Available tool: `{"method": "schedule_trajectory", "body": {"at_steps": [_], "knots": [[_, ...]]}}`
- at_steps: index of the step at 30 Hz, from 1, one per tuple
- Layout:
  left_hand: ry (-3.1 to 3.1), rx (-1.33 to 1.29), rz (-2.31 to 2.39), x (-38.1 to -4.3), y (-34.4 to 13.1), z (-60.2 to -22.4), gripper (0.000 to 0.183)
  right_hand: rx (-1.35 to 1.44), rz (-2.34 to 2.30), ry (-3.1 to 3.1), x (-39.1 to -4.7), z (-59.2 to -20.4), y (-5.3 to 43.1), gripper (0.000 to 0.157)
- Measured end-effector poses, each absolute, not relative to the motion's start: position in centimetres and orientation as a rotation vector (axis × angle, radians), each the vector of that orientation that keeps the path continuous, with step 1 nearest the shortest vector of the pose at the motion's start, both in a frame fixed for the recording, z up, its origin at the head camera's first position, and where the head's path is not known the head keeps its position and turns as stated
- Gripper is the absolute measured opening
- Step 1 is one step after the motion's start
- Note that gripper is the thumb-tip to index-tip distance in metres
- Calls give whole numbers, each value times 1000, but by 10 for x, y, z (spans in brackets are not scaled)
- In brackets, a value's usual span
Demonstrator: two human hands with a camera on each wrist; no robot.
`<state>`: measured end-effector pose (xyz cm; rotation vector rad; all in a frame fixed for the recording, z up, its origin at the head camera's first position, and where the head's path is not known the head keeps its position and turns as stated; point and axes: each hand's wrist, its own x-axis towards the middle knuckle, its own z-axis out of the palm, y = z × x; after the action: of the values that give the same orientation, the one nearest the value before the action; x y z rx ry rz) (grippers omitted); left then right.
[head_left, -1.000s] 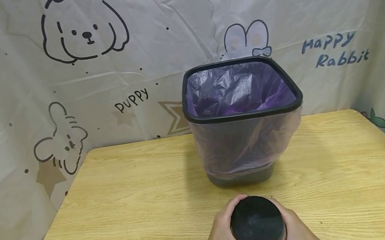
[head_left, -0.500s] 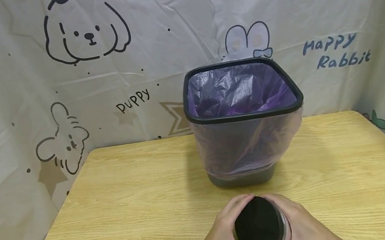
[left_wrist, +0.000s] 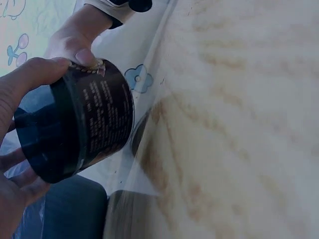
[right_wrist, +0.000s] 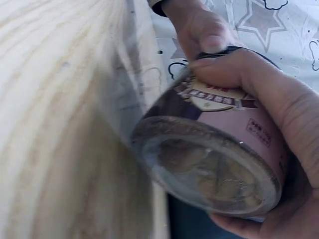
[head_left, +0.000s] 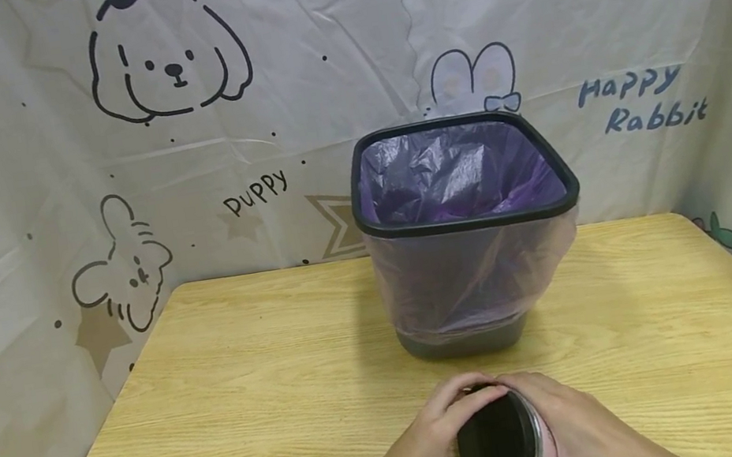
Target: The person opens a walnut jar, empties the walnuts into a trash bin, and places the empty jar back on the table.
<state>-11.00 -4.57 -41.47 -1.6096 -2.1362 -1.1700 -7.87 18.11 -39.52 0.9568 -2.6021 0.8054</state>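
Both hands hold a round jar near the front of the table in the head view. Its black lid [head_left: 494,444] is tilted toward the left. My left hand [head_left: 425,447] grips around the lid, index finger across its edge. On the other side my right hand [head_left: 573,423] grips the jar's body. The left wrist view shows the dark side of the printed label [left_wrist: 107,109] on the jar. In the right wrist view the jar's clear base [right_wrist: 209,172] faces the camera, with brownish contents behind it, and a pink label part [right_wrist: 239,127] shows beside the right thumb.
A grey bin [head_left: 462,337] with a black rim [head_left: 469,223] and a purple plastic liner [head_left: 464,165] stands just beyond the hands on the wooden table [head_left: 256,398]. A printed cloth [head_left: 318,108] hangs behind and along both sides.
The jar has tipped over, its lid turning from facing up toward the left. The left fingers have shifted further over the lid's edge. The bin has stayed in place.
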Motion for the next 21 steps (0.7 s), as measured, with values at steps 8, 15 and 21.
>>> {"method": "schedule_trajectory", "body": {"at_steps": [8,15,21], "knots": [[-2132,-1645,-971,-112,-47,-412,102,995,678,-2562,-82,-389,179,95],[-2148,-1651,-965,-112,-48,-414,103,944,637,-2588,-82,-389,176,93],[-2137,-1637,-993,-115,-49,-416,104,957,668,-2584,-84,-391,173,92]]}}
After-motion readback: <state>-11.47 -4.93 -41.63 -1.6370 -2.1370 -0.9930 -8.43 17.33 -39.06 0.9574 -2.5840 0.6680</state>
